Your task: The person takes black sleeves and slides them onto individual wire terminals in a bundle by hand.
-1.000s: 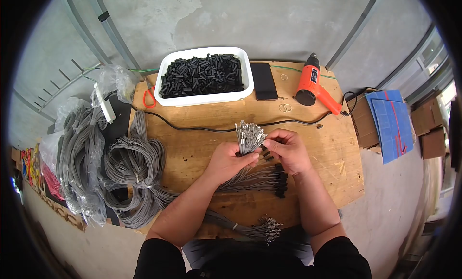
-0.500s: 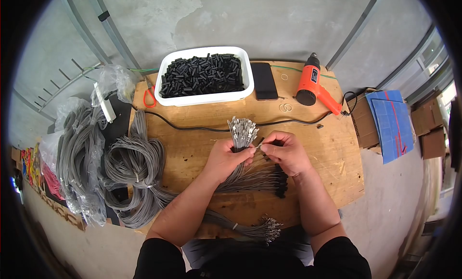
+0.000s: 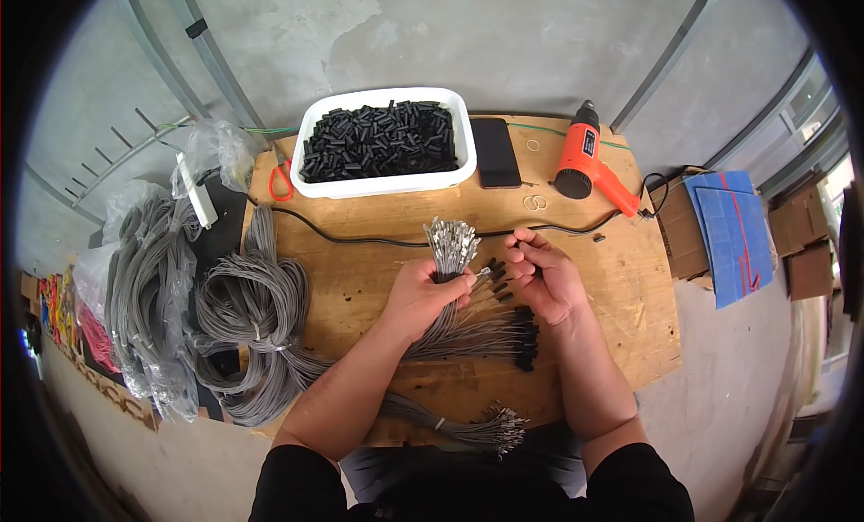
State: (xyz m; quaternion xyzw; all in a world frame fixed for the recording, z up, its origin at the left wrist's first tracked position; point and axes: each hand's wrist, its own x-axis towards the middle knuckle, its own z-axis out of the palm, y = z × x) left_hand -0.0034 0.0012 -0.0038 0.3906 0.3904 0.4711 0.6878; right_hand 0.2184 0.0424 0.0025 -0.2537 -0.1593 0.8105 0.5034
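My left hand [image 3: 425, 295] is wrapped round a bundle of grey wires whose silvery metal ends [image 3: 452, 243] fan out above the fist. One wire end sticks out to the right, past the thumb. Just right of it, my right hand [image 3: 543, 274] is raised with curled fingers, pinching a small dark piece [image 3: 517, 245], apparently a black sleeve. Below the hands lie grey wires with black sleeves [image 3: 525, 337] on their ends. Nearer my body rests another tied bundle with bare metal ends [image 3: 506, 429].
A white tub [image 3: 387, 189] holds black sleeves. Beside it lie a phone [image 3: 498, 153] and an orange heat gun [image 3: 589, 162]. Its black cable [image 3: 360, 241] crosses the table. Red-handled pliers [image 3: 282, 182] and coiled grey wires [image 3: 252, 306] are at the left.
The wire bundle in my left hand has tilted left and one wire end now stands apart. My right hand has moved away from it, up and right, its fingers loosening.
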